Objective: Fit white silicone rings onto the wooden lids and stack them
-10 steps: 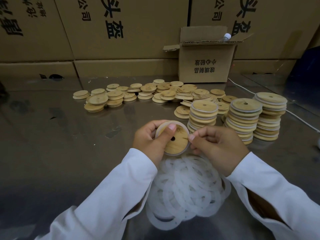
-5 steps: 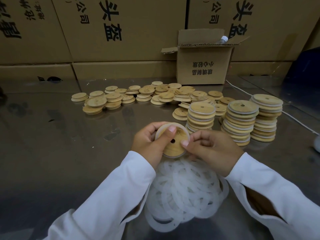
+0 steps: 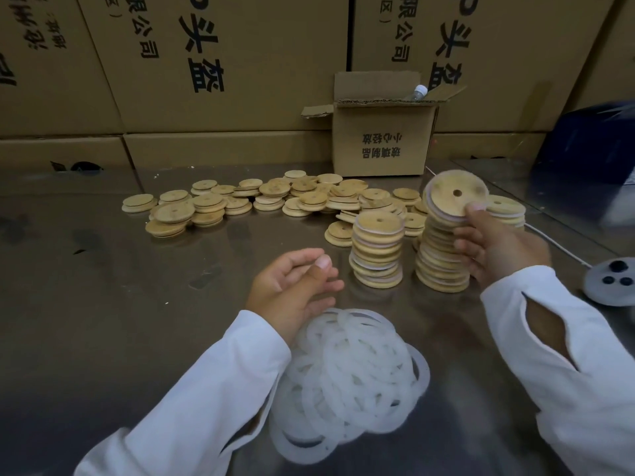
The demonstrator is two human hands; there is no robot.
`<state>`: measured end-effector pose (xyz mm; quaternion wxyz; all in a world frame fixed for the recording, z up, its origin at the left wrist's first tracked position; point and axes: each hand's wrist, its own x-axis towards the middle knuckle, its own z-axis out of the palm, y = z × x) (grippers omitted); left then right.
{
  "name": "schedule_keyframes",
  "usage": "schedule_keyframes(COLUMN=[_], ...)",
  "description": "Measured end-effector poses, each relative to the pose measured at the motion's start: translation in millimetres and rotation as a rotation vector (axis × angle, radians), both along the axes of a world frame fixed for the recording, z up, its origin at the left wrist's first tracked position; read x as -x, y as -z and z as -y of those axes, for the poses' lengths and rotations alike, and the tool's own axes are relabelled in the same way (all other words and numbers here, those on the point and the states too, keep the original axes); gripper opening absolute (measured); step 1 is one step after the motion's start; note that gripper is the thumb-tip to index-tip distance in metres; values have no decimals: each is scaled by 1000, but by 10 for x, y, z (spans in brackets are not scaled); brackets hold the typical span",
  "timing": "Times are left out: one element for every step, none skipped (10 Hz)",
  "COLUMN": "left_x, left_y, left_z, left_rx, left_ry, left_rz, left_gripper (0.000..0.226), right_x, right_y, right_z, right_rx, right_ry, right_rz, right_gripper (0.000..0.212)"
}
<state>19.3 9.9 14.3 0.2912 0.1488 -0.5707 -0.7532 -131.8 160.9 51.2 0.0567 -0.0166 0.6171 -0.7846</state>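
Observation:
My right hand [image 3: 494, 249] pinches a ringed wooden lid [image 3: 455, 198] by its lower edge and holds it tilted on top of the middle stack [image 3: 441, 266] of ringed lids. A shorter stack [image 3: 377, 252] stands to its left, and a third stack [image 3: 507, 209] shows behind my hand. My left hand [image 3: 295, 286] hovers with loosely curled fingers, holding nothing, just above the pile of white silicone rings [image 3: 347, 376] near me. Bare wooden lids [image 3: 261, 201] lie scattered across the far side of the table.
An open cardboard box [image 3: 381, 139] with a bottle in it stands behind the lids, before a wall of large cartons [image 3: 213, 63]. A round grey device [image 3: 611, 281] with a white cable lies at the right on the metal table [image 3: 86, 304].
Both hands were holding one lid and working its ring on. Now my right hand has carried that lid up and right to the middle stack, and my left hand has let go.

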Motion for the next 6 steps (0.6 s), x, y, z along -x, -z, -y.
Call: schedule_keyframes(left_x=[2, 2, 0, -2, -4, -2], left_y=[-8, -17, -19, -16, -11, -9], left_z=[-7, 7, 13, 11, 15, 6], left_rx=[1, 3, -2, -1, 2, 9], left_ry=[-58, -105, -109, -104, -105, -99], left_rz=[-32, -51, -57, -60, -64, -59], left_gripper=[6, 6, 6, 5, 5, 5], right_x=[60, 67, 84, 106, 140, 161], right_y=[18, 23, 28, 19, 29, 30], right_z=[-32, -49, -72, -83, -96, -96], right_rx=[-24, -65, -57, -49, -62, -72], right_ry=[8, 23, -53, -144, -145, -142], right_rz=[103, 176, 214, 255, 268, 264], right_gripper=[20, 24, 20, 12, 9, 4])
